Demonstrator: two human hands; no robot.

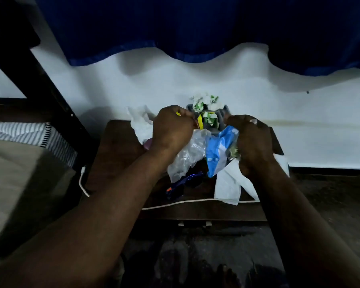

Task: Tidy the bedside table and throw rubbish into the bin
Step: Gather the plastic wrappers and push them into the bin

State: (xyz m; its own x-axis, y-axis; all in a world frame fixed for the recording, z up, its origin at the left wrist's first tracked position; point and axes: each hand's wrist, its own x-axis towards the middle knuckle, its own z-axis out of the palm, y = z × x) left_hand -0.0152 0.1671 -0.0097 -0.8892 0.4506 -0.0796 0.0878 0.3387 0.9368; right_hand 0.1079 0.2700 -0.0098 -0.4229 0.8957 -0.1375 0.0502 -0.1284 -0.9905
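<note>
A white wall (216,84) closes the back of the dim room. Over the wall's upper part hangs a dark blue curtain (195,23), throwing a wavy shadow on it. Left of the wall a black bed frame (35,71) slants above striped bedding (25,134). At the wall's foot lies a dark floor (330,196).

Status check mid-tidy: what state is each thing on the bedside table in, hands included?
Left hand: grips the clear plastic bag, crumpled.
Right hand: grips the blue-and-white packet, crumpled.
Grey container: upright at the back, stuffed with green-and-white wrappers.
White bag: crumpled, back left of the table.
White cable: loose along the table's front edge.
Blue plastic item: lying flat, partly hidden.
</note>
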